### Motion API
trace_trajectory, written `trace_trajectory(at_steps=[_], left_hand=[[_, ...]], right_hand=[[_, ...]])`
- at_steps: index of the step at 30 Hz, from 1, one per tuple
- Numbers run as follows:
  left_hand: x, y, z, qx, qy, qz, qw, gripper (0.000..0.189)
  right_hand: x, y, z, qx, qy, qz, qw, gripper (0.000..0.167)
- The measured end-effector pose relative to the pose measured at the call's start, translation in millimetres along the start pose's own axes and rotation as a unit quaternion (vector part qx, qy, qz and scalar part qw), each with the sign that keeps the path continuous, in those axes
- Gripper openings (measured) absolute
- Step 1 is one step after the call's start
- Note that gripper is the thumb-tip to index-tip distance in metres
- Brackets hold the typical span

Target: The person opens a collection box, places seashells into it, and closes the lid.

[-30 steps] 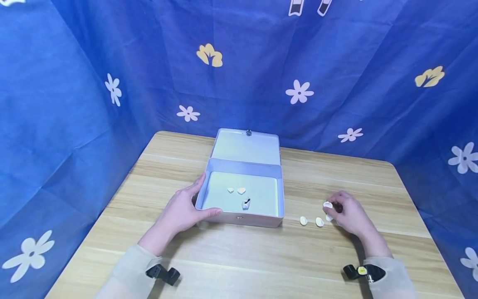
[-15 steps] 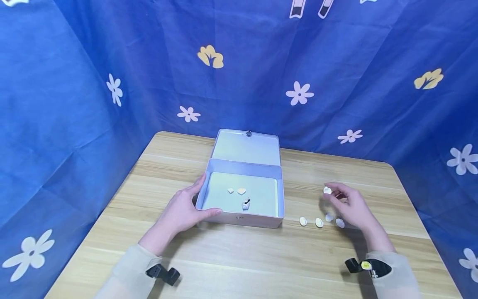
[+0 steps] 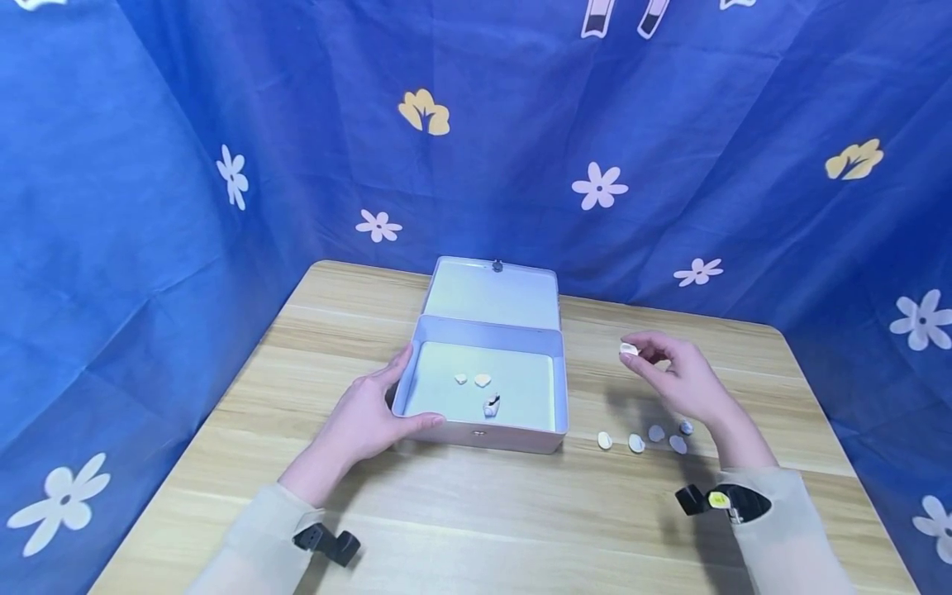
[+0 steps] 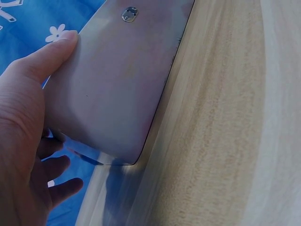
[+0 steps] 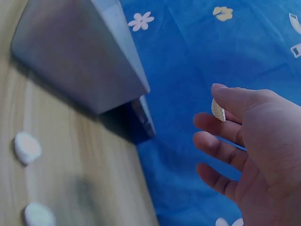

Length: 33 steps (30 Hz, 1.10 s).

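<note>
My right hand [image 3: 674,376] pinches a small white seashell [image 3: 629,349] between thumb and fingertips, raised over the table to the right of the metal box [image 3: 513,440]. In the right wrist view the held seashell [image 5: 218,110] shows a ridged edge, and the other fingers are loosely bent. The pale box stands with its lid [image 3: 492,295] laid back. My left hand [image 3: 369,417] grips its front left corner, thumb along the front rim and fingers at the left side. Inside lie two small white shells [image 3: 483,380] and a larger shell with a dark mark [image 3: 492,406].
Several white shells [image 3: 635,443] lie in a loose group on the wooden table [image 3: 476,521], right of the box. A blue cloth [image 3: 506,149] printed with flowers hangs behind and along both sides. The box front carries a small metal catch [image 4: 130,14].
My right hand has picked a shell up from the group and carried it up and leftward, nearer the box. My left hand has stayed at the box corner.
</note>
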State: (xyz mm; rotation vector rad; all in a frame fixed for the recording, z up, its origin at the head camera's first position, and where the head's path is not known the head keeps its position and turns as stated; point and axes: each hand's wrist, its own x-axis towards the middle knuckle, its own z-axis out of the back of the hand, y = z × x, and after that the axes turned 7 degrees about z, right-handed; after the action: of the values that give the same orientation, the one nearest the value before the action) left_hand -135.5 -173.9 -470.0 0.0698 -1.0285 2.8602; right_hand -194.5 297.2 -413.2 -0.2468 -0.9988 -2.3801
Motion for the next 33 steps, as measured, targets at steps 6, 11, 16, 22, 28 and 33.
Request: trace_trajectory(at_steps=[6,11,16,22,28,33], left_hand=[[0.8,1.3,-0.7,-0.001,-0.002,-0.001,1.0,0.13],[0.8,1.4,0.4,0.0,-0.001,0.004,1.0,0.131],[0.5,1.0,1.2,-0.001,0.001,0.002,1.0,0.131],[0.0,-0.6,1.1,-0.002,0.007,0.01,0.9999,0.132],[-1.2,-2.0,0.7,-0.005,0.011,0.019,0.9997,0.131],[-1.3,-2.7,0.4,-0.007,0.011,0.018,0.9998,0.131]], right_hand=[[21.5,15,-1,-0.001,0.02,0.004,0.9998,0.033],[40.5,27,-5,0.008,0.036,0.02,0.9991,0.032],[57.9,39,-11,0.027,0.041,0.042,0.9979,0.025],[77.9,48,-25,0.056,0.057,0.064,0.9947,0.025],[95.1,55,-41,0.091,0.069,0.076,0.9905,0.027],[107.4,59,-55,0.113,0.078,0.058,0.9889,0.028]])
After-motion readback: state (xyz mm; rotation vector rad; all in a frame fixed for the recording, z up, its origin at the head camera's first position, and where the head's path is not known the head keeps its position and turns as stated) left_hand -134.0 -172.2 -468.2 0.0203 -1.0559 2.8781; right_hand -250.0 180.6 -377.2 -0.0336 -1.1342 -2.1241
